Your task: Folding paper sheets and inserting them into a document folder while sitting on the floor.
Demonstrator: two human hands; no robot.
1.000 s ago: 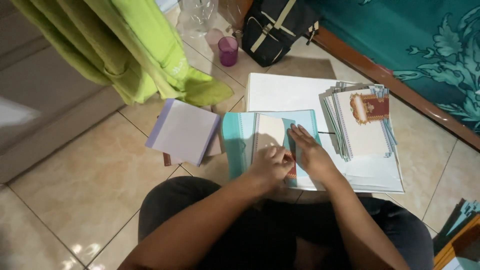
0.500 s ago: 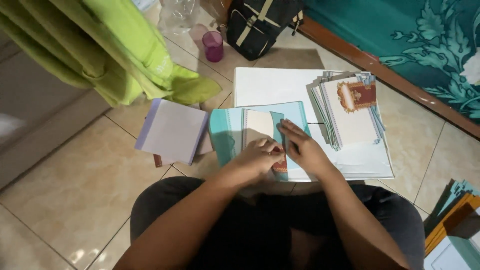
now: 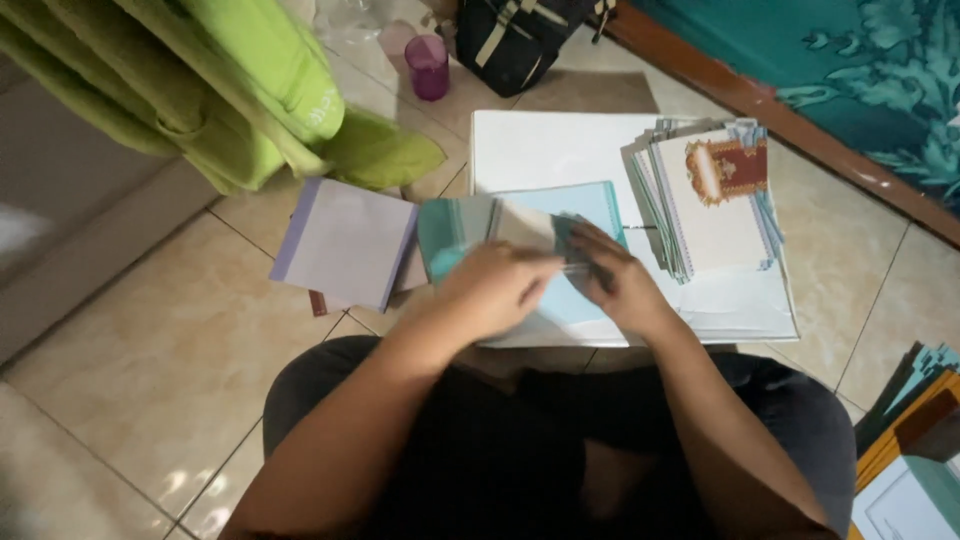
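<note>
An open teal card [image 3: 592,204] with a cream sheet [image 3: 518,226] on it lies on a white board [image 3: 545,148] in front of my lap. Both hands rest on it, close together and blurred by motion. My left hand [image 3: 495,287] is curled over the card's middle. My right hand [image 3: 618,283] pinches it at the fold, fingertips toward the left hand. What lies under the fingers is hidden. A fanned stack of cards [image 3: 712,205], the top one white with a red and gold ornament, sits just right of my right hand.
A lavender-edged pad [image 3: 345,240] lies on the tiles to the left. Green cloth [image 3: 235,95] hangs at top left. A purple cup [image 3: 428,66] and a black bag [image 3: 515,30] stand behind the board. A teal carpet [image 3: 860,70] borders the right; coloured paper stacks [image 3: 915,440] lie at bottom right.
Both hands stay on the teal card and keep working at it, now blurred. The red-brown piece seen between the fingers earlier is covered. The view has shifted slightly.
</note>
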